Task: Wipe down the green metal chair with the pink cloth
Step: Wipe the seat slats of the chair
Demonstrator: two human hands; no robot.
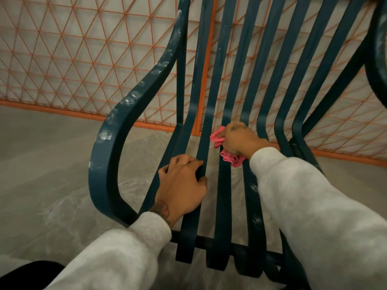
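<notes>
The green metal chair (pixel 117 130) fills the view, its flat slats running from the seat front up into the backrest. White smudges dot its left armrest and some slats. My right hand (pixel 238 139) is closed around the bunched pink cloth (pixel 231 159) and presses it on the slats where the seat bends into the back. Pink folds stick out left of and below the fist. My left hand (pixel 182 185) grips a seat slat on the left, fingers curled over its edge. Grey sleeves cover both arms.
An orange wire-mesh fence (pixel 83 65) with an orange bottom rail stands right behind the chair. Clear plastic sheeting (pixel 52 185) covers the floor beneath and to the left. The chair's right armrest (pixel 377 59) curves at the right edge.
</notes>
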